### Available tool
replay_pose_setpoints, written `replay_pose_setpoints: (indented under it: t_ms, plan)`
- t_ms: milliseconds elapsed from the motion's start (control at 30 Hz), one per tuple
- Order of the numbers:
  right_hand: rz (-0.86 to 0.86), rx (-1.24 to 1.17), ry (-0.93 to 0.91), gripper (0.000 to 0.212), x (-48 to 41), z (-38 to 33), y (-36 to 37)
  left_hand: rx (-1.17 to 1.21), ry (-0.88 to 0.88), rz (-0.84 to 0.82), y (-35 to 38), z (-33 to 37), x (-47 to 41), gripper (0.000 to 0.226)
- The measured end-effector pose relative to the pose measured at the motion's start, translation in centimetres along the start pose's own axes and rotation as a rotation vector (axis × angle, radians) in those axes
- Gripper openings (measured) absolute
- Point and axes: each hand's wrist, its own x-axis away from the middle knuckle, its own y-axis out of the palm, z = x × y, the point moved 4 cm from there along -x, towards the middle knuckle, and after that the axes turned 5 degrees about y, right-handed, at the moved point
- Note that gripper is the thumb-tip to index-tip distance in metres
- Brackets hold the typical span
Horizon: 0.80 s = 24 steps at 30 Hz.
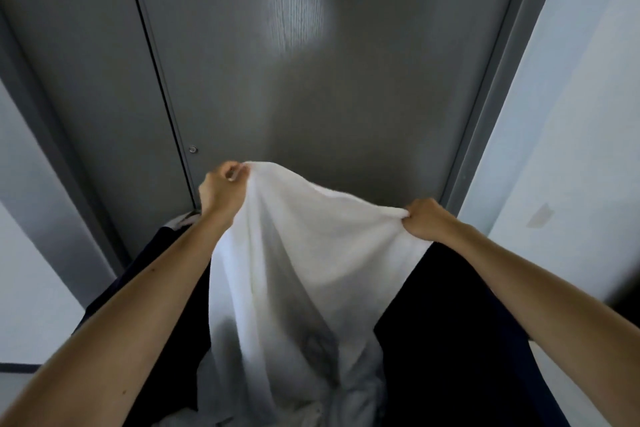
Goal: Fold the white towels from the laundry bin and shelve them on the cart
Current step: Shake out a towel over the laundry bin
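Observation:
A white towel (304, 253) hangs stretched between my two hands above the dark laundry bin (450, 340). My left hand (221, 189) pinches the towel's upper left corner, raised higher. My right hand (424, 218) grips the upper right edge, a little lower. The towel's lower part drapes down into the bin, where more white cloth (277, 402) lies bunched at the bottom. The cart is not in view.
A grey door (311, 62) stands straight ahead behind the bin, with a narrower grey panel (79, 62) to its left. Pale walls (571, 114) flank both sides. The bin's dark fabric sides fill the lower middle of the view.

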Motion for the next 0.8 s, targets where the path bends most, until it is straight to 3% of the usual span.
replay_pose_setpoints:
  t_ms: [100,200,300,367,467,567,667,733,800]
  plan:
    - [-0.118,-0.094,-0.059,0.028,0.8,-2.0,0.8,-0.095,0.031,-0.170,2.2,0.8,1.6,0.016]
    - [-0.131,-0.288,-0.019,0.016,1.2,-2.9,2.1,-0.349,0.263,-0.388,4.0,1.3,3.4,0.030]
    - [-0.249,-0.542,0.084,0.015,1.9,-3.5,4.1,-0.486,0.390,-0.589,4.8,0.1,4.8,0.035]
    - [-0.345,-0.699,0.120,0.021,2.4,-4.3,5.4,-0.607,0.400,-0.676,4.9,-0.6,5.1,0.033]
    - [-0.390,-0.863,0.159,0.033,2.9,-5.7,6.7,-0.603,0.327,-0.724,5.0,-0.7,5.4,0.028]
    - [-0.420,-0.969,0.183,0.030,3.5,-7.0,7.4,-0.395,0.105,-0.728,5.3,-1.4,5.5,0.015]
    - [-0.494,-1.086,0.184,0.023,4.5,-8.1,8.0,0.049,-0.164,-0.670,5.7,-2.1,6.3,0.015]
    - [-0.526,-1.118,0.179,0.020,5.1,-8.3,8.3,0.278,-0.224,-0.592,5.9,-2.3,7.5,0.015]
    - [-0.543,-1.123,0.161,0.015,5.6,-8.4,8.7,0.340,-0.174,-0.497,5.8,-2.3,9.0,0.017]
